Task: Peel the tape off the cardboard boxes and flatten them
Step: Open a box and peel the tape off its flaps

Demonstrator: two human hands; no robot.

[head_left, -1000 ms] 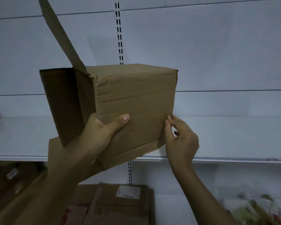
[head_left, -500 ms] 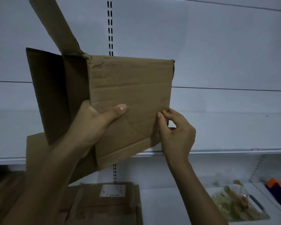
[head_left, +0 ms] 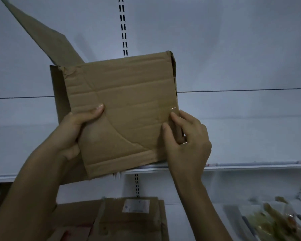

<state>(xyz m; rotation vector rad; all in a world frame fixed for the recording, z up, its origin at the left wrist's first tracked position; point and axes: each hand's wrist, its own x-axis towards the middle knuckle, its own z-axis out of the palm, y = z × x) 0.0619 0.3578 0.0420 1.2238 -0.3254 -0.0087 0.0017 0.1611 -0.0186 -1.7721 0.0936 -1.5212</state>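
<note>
Both hands grip the cardboard box: left hand, right hand

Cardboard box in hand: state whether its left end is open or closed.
Open: the box has its upper flap sticking up-left and its side flap standing out above the left hand.

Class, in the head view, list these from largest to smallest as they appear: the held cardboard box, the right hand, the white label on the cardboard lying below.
1. held cardboard box
2. right hand
3. white label; it lies farther from the camera, so its real size may be understated.
</note>
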